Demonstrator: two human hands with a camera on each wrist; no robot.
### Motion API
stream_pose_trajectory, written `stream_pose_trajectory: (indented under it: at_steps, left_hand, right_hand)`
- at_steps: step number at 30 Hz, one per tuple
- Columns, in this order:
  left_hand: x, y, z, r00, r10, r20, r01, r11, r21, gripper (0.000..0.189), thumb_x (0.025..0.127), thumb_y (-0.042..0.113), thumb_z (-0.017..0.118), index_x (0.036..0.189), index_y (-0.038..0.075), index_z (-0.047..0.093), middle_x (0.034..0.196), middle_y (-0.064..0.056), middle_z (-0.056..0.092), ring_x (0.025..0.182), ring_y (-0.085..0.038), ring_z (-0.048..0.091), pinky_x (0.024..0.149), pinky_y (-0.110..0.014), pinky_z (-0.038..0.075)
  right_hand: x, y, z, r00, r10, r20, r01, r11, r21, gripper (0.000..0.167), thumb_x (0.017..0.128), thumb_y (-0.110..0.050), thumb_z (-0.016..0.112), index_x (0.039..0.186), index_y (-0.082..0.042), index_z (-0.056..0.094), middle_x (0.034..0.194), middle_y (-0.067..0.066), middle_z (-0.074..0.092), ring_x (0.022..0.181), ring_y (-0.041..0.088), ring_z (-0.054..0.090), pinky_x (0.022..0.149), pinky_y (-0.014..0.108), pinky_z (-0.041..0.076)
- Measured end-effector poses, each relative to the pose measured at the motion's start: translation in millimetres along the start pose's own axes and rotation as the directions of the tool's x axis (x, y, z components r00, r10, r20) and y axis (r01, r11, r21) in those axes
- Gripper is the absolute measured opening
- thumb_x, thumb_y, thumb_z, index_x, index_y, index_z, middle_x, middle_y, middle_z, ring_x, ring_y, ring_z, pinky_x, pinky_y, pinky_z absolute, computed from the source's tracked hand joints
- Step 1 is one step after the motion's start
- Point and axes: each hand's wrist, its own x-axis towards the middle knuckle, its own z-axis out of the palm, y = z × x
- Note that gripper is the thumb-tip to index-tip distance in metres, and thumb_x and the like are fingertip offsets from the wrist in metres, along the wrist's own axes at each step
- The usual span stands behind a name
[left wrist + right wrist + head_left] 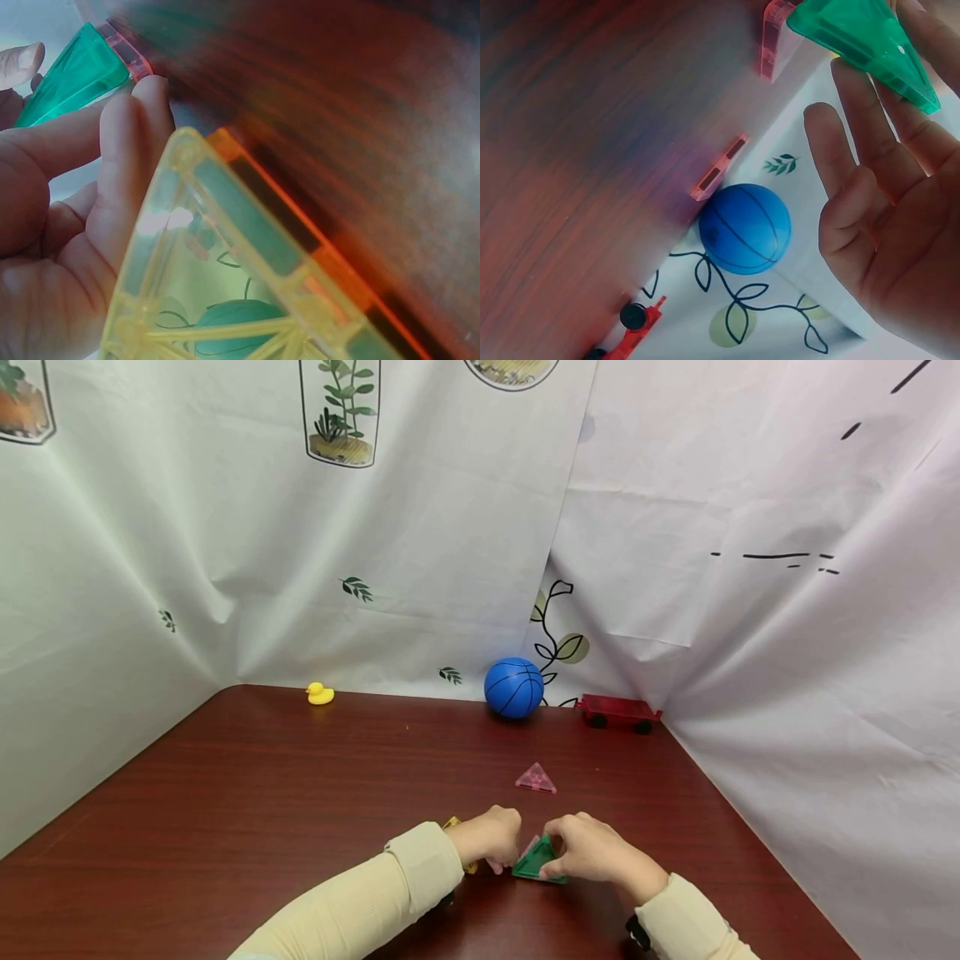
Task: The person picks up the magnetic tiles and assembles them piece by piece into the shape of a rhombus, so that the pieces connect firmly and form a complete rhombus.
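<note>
In the head view my right hand [592, 852] pinches a green triangular magnetic tile [536, 862] by its edge, thumb in front and fingers behind. Against the green tile stands a pink triangular tile [776, 41], mostly hidden behind it from the head. My left hand [491, 837] has curled fingers, and its fingertips [154, 86] meet the pink tile's near corner. Close beside the left wrist a yellow triangular tile [225, 300] stands up, with an orange tile [315, 247] along its side; the left forearm covers most of them in the head view.
Farther back lies another pink triangular tile [536, 778]. Along the table's [300, 777] far edge sit a yellow rubber duck [320, 693], a blue ball [513, 687] and a red toy wagon [617, 712]. White printed cloth [420, 552] hangs round the table.
</note>
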Motion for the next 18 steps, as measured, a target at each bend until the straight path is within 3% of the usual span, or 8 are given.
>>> stream_pose_trajectory:
  at_steps: [5,12,18]
  left_hand:
    - [-0.7,-1.9,1.2,0.999,0.026,-0.021,-0.026,1.000,-0.009,0.022,0.072,-0.001,0.065,0.052,0.006,0.056,0.048,-0.003,0.053,0.035,-0.010,0.052,0.038,-0.020,0.043]
    - [-9.7,-4.1,-2.1,0.989,0.134,-0.068,-0.135,0.991,-0.011,0.020,0.070,-0.004,0.061,0.056,0.011,0.059,0.048,0.006,0.052,0.037,-0.005,0.049,0.038,-0.017,0.040]
    - [-21.1,-2.6,-5.4,0.984,0.160,-0.082,-0.164,0.986,-0.035,0.017,0.069,-0.006,0.061,0.063,0.011,0.059,0.055,0.005,0.052,0.040,-0.005,0.049,0.041,-0.018,0.041]
  right_hand:
    - [-0.2,2,1,1.000,0.008,-0.008,-0.008,1.000,-0.013,0.021,0.066,-0.034,0.074,0.074,-0.021,0.058,0.063,-0.015,0.050,0.057,0.003,0.046,0.047,0.023,0.038]
    - [-0.6,3,0,1.000,0.008,-0.002,-0.008,1.000,-0.011,0.021,0.067,-0.034,0.073,0.074,-0.022,0.059,0.063,-0.015,0.050,0.058,0.002,0.046,0.047,0.023,0.038]
    - [0.4,3,0,1.000,0.017,0.010,-0.017,1.000,-0.008,0.020,0.067,-0.033,0.073,0.074,-0.021,0.059,0.063,-0.015,0.050,0.058,0.002,0.047,0.048,0.023,0.039]
